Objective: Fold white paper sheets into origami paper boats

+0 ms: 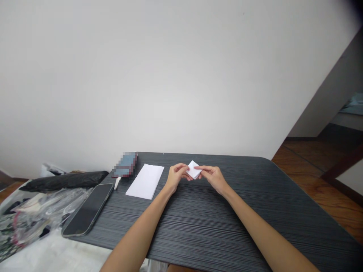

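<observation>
A small piece of white folded paper [194, 170], roughly diamond-shaped with layered edges at the bottom, is held up between both hands over the dark table. My left hand [178, 175] pinches its left corner between thumb and fingers. On the opposite corner, my right hand [213, 176] grips with the thumb and fingers closed. The fingertips cover both side corners. To the left of my left hand lies a flat stack of white paper [146, 181] on the tabletop.
The dark, wood-grained table [204, 226] stands against a white wall [181, 75]. A phone [87, 211] lies at its left edge, near a blurred-out blue and red item [126, 165] and a small white strip [117, 183]. Plastic bags [53, 211] are heaped left of the table.
</observation>
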Demonstrator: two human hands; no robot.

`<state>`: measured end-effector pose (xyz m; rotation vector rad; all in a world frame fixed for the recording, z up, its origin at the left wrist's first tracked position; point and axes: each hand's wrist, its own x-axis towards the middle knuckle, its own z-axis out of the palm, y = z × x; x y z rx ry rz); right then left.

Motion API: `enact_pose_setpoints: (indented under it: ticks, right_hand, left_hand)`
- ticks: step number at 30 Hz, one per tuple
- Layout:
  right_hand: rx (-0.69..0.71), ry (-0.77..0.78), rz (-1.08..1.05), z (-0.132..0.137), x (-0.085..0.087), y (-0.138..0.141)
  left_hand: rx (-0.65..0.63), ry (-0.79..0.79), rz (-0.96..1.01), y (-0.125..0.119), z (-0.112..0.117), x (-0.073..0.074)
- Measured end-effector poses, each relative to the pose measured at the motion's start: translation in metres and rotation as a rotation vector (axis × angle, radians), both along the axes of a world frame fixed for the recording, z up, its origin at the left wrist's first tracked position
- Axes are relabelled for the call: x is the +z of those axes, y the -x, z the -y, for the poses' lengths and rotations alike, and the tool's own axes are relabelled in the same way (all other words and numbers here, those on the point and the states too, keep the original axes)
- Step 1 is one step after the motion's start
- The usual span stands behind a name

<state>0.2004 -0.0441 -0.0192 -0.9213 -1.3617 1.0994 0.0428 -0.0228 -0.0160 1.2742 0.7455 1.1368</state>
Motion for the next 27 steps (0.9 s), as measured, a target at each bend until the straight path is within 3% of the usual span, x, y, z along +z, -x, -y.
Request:
enact_pose_setpoints:
  ticks: [5,11,17,27]
  right_hand:
    - [0.073,-0.104,0.138,0.0043,0.0025,-0.0004]
    - [0.008,0.022,0.06,0.0007,-0.0022,0.0004]
    - [0.139,0.061,0.032,-0.0023,-0.0041,-0.0061]
    - [0.028,0.026,0.121,-0.0026,-0.0041,-0.0078]
  left_hand:
    - [-0.024,-0.063,-0.137,-0.0011,0.0003,-0.0016]
    - [-0.034,-0.14,-0.189,-0.0004,-0.0024,-0.005]
    - [-0.026,-0.177,-0.134,0.0012,-0.0038,-0.0066]
    - [-0.116,-0.139,-0.156,-0.0005,-0.0008,-0.0094]
